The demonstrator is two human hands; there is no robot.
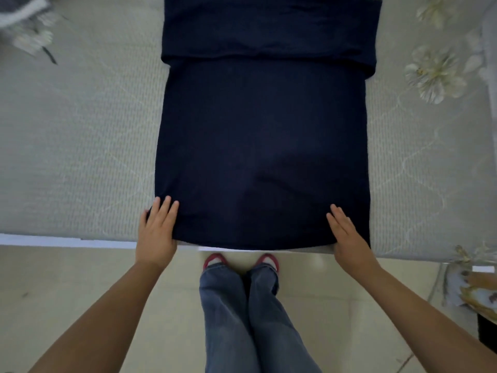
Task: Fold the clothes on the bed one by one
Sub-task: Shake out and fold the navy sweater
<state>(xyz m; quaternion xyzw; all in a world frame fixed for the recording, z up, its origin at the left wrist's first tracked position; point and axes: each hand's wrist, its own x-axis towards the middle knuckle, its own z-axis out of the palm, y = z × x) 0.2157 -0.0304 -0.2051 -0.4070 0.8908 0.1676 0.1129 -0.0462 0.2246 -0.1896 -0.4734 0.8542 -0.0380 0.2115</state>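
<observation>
Your left hand (157, 227) and right hand (347, 232) lie flat-fingered on the navy garment's (262, 146) hem, seemingly mid-fold; next, grip both corners.

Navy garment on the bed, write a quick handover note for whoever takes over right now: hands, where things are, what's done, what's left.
Left hand: flat on the navy garment's near left corner, thumb at its edge.
Right hand: flat on the near right corner.
Garment lies smoothed on the bed, hem at the near edge; its sides look folded in to a narrow panel.
Left: fold it lengthwise, then take the grey clothing at the far left.
</observation>
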